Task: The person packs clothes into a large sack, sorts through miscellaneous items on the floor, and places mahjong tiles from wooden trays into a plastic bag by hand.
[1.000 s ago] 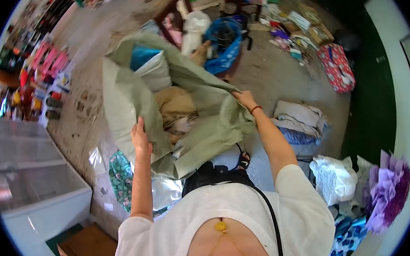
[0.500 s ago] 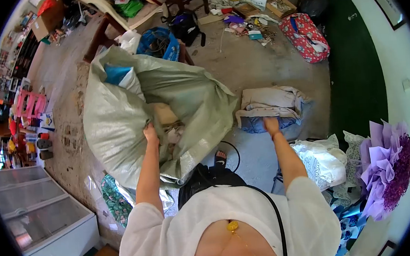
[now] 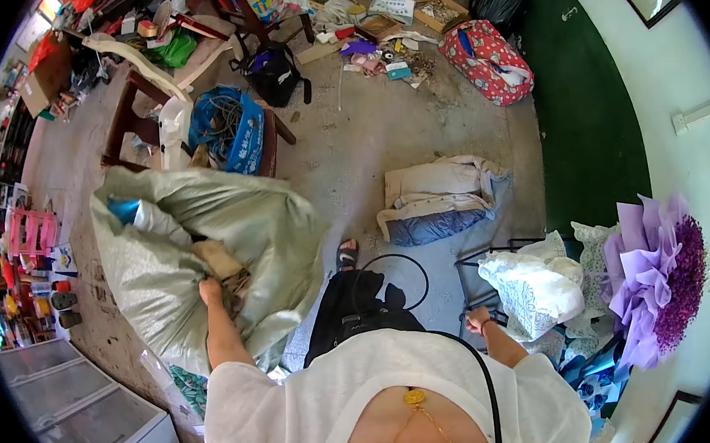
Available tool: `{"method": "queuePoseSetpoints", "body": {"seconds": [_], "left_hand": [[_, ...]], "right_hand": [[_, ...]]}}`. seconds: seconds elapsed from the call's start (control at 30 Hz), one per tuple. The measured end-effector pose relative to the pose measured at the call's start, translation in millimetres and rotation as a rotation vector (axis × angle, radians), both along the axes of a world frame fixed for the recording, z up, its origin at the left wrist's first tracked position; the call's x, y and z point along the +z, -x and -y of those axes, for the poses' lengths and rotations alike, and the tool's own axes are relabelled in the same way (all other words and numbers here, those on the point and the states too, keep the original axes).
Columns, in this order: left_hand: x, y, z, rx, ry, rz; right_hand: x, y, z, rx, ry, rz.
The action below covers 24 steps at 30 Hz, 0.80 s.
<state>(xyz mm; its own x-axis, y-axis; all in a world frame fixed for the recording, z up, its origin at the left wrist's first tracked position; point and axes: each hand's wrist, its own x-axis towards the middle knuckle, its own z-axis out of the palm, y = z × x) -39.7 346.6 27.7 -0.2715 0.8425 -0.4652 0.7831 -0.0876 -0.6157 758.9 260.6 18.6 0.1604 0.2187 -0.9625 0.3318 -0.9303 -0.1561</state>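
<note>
A large pale-green woven sack point(image 3: 140, 269) stands wide-mouthed at the left, with a blue-and-white bag point(image 3: 153, 219) and tan cloth-like pieces showing inside. My left hand point(image 3: 210, 291) is closed on the sack's near rim. Out to the right, beside a black metal frame point(image 3: 472, 269), my right hand point(image 3: 479, 321) has its fingers curled with nothing visible in them. A folded padded textile point(image 3: 436, 199), beige on top and blue along its front edge, lies on the floor ahead of that hand, apart from it.
At the right are a white bag point(image 3: 537, 287) and a purple-wrapped bouquet point(image 3: 655, 274). A blue basket of cables point(image 3: 238, 135) sits behind the sack. Farther off lie a black backpack point(image 3: 272, 72), a red patterned bag point(image 3: 488, 62) and scattered small items. A glass-topped cabinet point(image 3: 79, 397) stands lower left.
My right hand has left the folded textile and drawn back toward my body. The sack, still gripped by my left hand, has shifted left in view, and my viewpoint has moved.
</note>
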Motion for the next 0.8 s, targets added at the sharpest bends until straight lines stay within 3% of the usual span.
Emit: {"method": "queuePoseSetpoints", "body": {"seconds": [0.03,0.07,0.1,0.13,0.2,0.23,0.27,0.3,0.33,0.37,0.47,0.57,0.6,0.67,0.73,0.8], "left_hand": [[9.5,2.6,-0.2,0.089,0.107,0.050],[-8.5,18.4,11.9,0.176,0.006,0.090],[-8.1,26.9,21.1,0.232,0.074,0.073],[-5.2,32.7,24.4,0.289,0.137,0.055],[4.2,42.3,35.6,0.491,0.077,0.096],[7.3,45.9,46.6,0.481,0.017,0.048],[13.8,49.2,51.7,0.472,-0.039,-0.002],[52.0,27.7,36.5,0.797,-0.069,0.096],[11.4,60.0,60.8,0.816,-0.307,0.128],[2.4,70.5,66.7,0.806,-0.548,0.179],[51.3,36.9,55.9,0.906,-0.700,0.246],[64.6,14.1,39.9,1.284,-0.853,0.265],[64.7,9.8,38.9,1.301,-0.885,0.292],[67.0,6.2,37.5,1.271,-0.812,0.264],[65.5,0.7,35.8,1.224,-0.733,0.232],[92.8,-24.4,18.3,1.262,-0.708,0.187]], "right_hand": [[0.7,4.8,-24.4,0.233,-0.040,0.049],[4.1,18.4,-56.6,0.107,-0.124,0.092],[12.5,34.4,-81.3,-0.021,-0.206,0.134],[-13.0,29.0,-102.9,0.246,-0.537,0.061],[-26.1,38.5,-155.7,0.253,-0.750,0.010],[-2.8,62.9,-192.2,-0.006,-0.627,0.029],[20.9,80.2,-214.6,-0.002,-0.627,0.030],[40.5,94.1,-235.0,0.105,-0.732,0.075],[50.6,103.4,-251.0,0.211,-0.834,0.120],[51.9,106.6,-264.5,0.212,-0.835,0.120],[52.7,113.7,-293.3,0.126,-0.767,0.083],[6.9,87.3,-286.0,0.042,-0.827,0.068],[-26.8,61.6,-276.2,0.396,-0.931,0.017],[-26.6,53.6,-283.8,0.759,-1.016,-0.040],[23.0,68.8,-294.8,0.052,-0.246,0.133],[35.3,59.9,-316.0,0.046,-0.231,0.130]]}}
